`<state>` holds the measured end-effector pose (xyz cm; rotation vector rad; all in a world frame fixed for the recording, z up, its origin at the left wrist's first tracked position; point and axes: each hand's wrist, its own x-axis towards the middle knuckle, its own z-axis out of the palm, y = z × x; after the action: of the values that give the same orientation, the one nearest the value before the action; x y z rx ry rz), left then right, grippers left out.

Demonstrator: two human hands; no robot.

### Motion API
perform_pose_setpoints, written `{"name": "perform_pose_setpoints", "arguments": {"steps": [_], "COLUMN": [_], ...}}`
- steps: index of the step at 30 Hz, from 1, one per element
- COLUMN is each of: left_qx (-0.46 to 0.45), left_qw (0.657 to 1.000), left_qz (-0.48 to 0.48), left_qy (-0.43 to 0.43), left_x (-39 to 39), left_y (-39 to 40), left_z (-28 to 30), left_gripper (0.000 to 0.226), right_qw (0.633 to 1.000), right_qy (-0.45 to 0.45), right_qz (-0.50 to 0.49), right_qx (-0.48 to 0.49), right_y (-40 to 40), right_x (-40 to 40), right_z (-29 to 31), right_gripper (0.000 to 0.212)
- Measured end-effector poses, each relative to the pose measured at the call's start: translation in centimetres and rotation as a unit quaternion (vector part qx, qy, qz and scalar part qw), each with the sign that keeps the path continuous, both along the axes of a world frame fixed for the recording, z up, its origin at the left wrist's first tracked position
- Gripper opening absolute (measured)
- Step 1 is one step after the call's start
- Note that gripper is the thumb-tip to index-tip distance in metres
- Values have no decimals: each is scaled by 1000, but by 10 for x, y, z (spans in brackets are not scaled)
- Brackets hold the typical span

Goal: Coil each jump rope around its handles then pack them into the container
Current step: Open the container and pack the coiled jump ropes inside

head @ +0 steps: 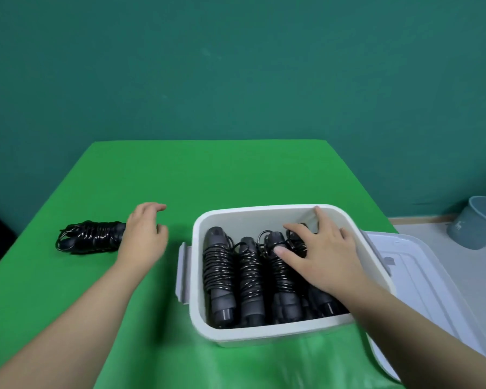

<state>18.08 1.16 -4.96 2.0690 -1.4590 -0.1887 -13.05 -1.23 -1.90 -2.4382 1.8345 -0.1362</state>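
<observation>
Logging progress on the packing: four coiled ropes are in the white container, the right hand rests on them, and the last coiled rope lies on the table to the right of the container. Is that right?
Not quite. The last coiled rope lies to the left of the white container, on the green table by the left hand. The head view shows this. Four coiled ropes sit inside, under the right hand.
</observation>
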Motion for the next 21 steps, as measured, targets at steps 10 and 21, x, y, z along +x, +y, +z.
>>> {"name": "perform_pose_setpoints", "arguments": {"steps": [10,21], "left_qx": [315,32], "left_qw": [916,956], "left_qz": [103,-19], "left_qy": [-228,-290], "left_x": [51,22], "left_y": [-23,11], "left_z": [-33,19], "left_gripper": [108,54], "right_qw": [1000,1000], "right_qy": [9,-5], "right_qz": [-16,-5], "right_qx": [-14,-23], "right_y": [0,1], "right_x": [1,1], "right_z": [-3,-2], "right_gripper": [93,95]}}
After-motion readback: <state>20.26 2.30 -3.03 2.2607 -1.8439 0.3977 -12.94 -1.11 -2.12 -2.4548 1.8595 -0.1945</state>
